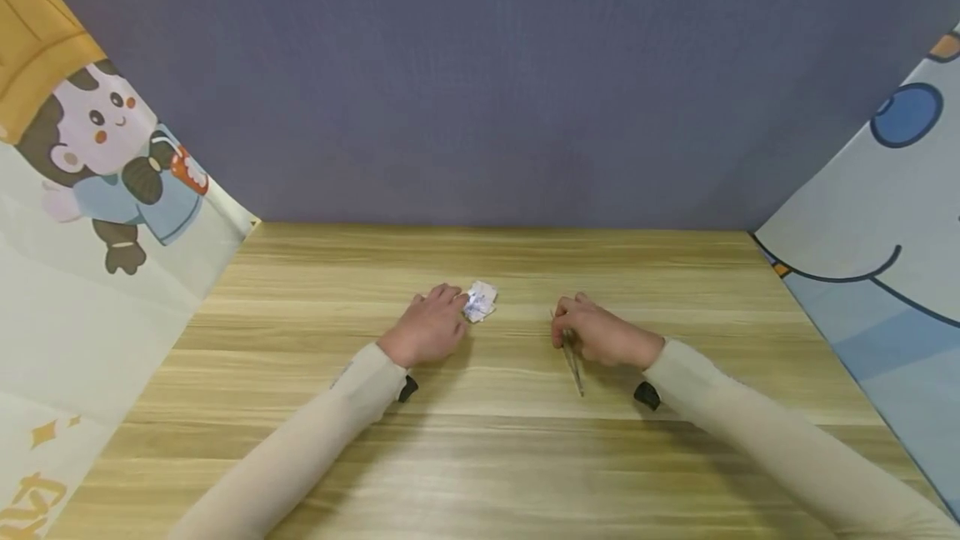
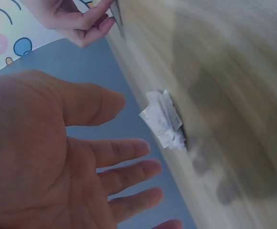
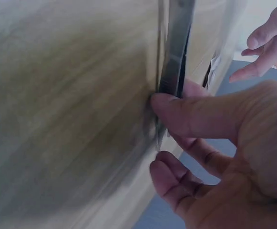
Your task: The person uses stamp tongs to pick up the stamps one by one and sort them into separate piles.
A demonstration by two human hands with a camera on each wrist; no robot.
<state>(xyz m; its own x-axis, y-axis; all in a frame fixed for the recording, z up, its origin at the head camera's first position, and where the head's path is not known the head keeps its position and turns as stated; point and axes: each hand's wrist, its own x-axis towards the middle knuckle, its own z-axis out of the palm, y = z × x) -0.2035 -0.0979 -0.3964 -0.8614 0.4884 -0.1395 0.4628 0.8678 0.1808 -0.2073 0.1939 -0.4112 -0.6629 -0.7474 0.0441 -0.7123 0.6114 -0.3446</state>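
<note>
Tweezers (image 1: 573,361) lie on the tabletop (image 1: 495,457) under my right hand (image 1: 603,338), thumb and fingers pinching them. My left hand (image 1: 431,325) is spread, fingertips beside the crumpled paper (image 1: 480,301).

Bench (image 1: 495,457): pale yellow-brown wood grain, lighter and darker streaks running side to side.

Crumpled wrapper (image 1: 480,301) near mid-bench: white with small blue-violet print; in the left wrist view it reads plain white with faint grey creases.

Tweezers (image 1: 573,361), right of the wrapper: dark grey metal, dull sheen.

Sleeves (image 1: 315,440) on both arms: plain cream-beige. A small black piece shows at each wrist.

Back wall (image 1: 480,82) behind the bench: flat slate blue-grey, no pattern.

Left panel (image 1: 90,215) of the bench: cream ground, cartoon figure with dark brown hair, pale blue dress, orange cheek spots; mustard-yellow shape above, gold marks below.

Right panel (image 1: 885,240): light blue-grey, dark blue outlines, a mid-blue circle, orange touches.
</note>
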